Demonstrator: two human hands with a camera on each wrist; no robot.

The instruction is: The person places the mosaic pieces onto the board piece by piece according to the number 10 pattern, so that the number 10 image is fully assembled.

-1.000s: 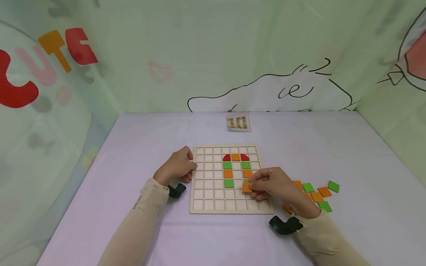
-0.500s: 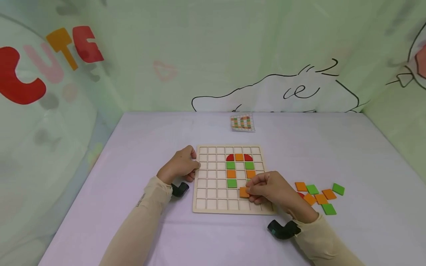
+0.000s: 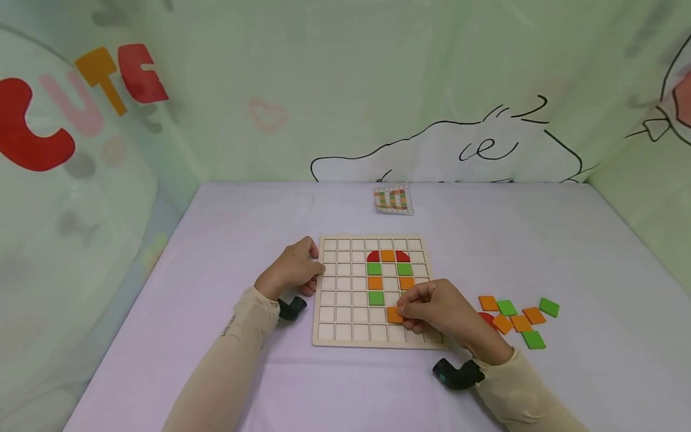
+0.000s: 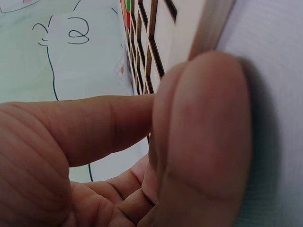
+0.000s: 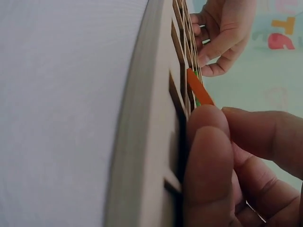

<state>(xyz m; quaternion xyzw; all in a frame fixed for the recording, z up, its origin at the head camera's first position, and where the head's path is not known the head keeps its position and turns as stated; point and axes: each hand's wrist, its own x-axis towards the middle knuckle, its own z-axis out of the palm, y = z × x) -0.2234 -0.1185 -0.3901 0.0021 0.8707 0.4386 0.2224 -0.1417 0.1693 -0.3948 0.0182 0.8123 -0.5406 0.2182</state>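
My right hand (image 3: 442, 309) pinches an orange square tile (image 3: 394, 315) between thumb and fingers, low over the wooden grid board (image 3: 343, 315). In the right wrist view this orange tile (image 5: 200, 87) tilts, one edge down at the grid. My left hand (image 3: 288, 269) holds the board's left edge, thumb at the top face and fingers along the side. Set in the board are two red quarter-round tiles (image 3: 373, 257), an orange tile between them, and two columns of green (image 3: 376, 298) and orange squares below. My right fingers partly hide the lower right column.
Loose orange, green and red tiles (image 3: 520, 323) lie on the table to the right of the board. A small pattern card (image 3: 394, 199) with a coloured grid sits near the table's back edge. Dark curved wrist devices (image 3: 457, 375) are on both forearms.
The orange tile in my right hand has moved slightly left and down over the board. My left hand keeps its place on the edge. The head view has shifted a little.
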